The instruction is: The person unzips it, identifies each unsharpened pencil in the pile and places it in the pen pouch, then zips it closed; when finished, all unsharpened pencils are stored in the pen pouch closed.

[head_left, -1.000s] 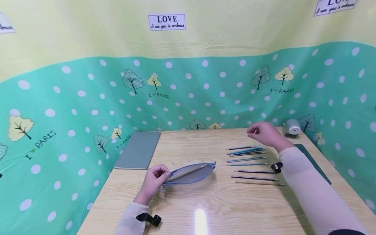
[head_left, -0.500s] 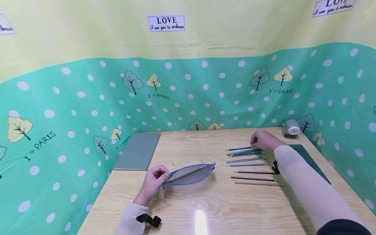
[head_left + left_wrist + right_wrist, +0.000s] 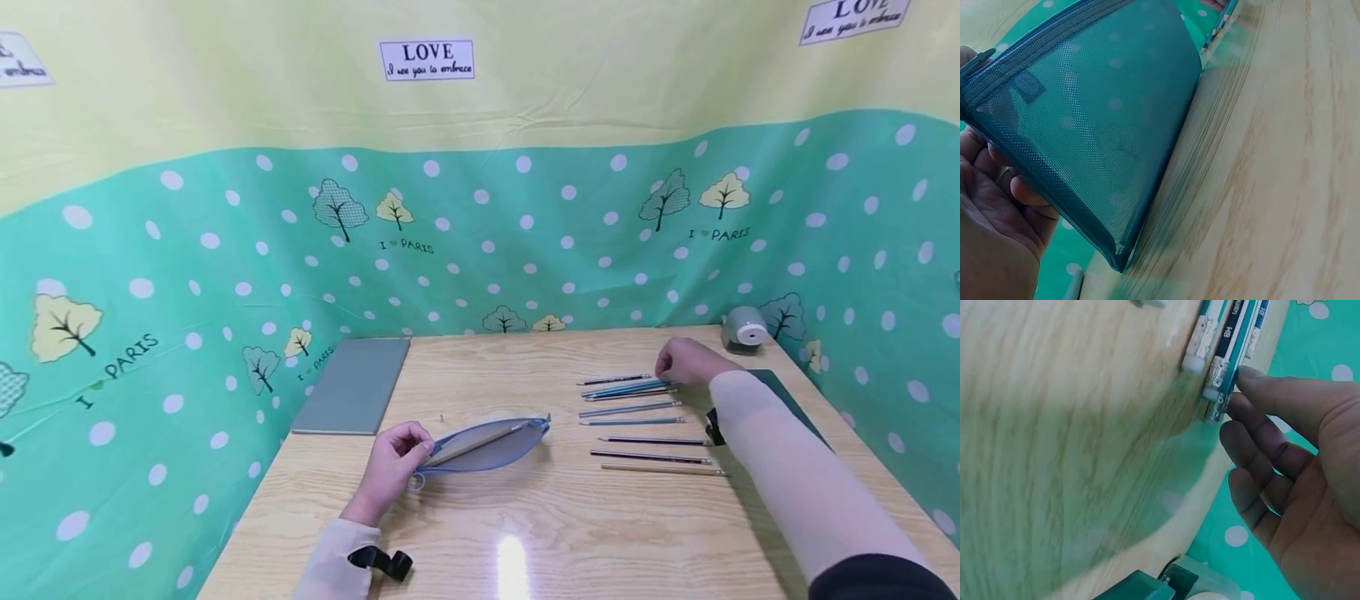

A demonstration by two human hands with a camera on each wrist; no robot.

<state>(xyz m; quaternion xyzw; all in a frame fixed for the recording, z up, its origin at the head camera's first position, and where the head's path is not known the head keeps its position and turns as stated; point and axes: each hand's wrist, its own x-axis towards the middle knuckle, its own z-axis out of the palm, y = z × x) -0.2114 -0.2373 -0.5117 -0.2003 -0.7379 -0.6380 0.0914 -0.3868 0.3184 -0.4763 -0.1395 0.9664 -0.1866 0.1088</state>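
Observation:
My left hand (image 3: 392,467) grips the left corner of a blue mesh zip pouch (image 3: 1110,119), near its zipper pull. The pouch's mouth gapes in the head view, and one pencil (image 3: 476,442) lies inside. At the back of a loose row on the table, my right hand (image 3: 690,362) pinches the end of a blue pencil (image 3: 1239,347) between thumb and forefinger. That pencil lies tight against a dark pencil (image 3: 1226,340) marked HB. Nearer me lie several more, including a plain wooden pencil (image 3: 660,469) at the front.
A grey flat notebook or board (image 3: 352,385) lies at the back left of the wooden table (image 3: 570,533). A grey pencil sharpener (image 3: 744,329) stands in the back right corner. Under the right forearm shows a dark green mat (image 3: 787,396). Patterned cloth (image 3: 465,225) surrounds the table.
My right hand has come down from above the table to the back pencils, then shifted slightly right along their ends. The left hand and the pouch have stayed in place.

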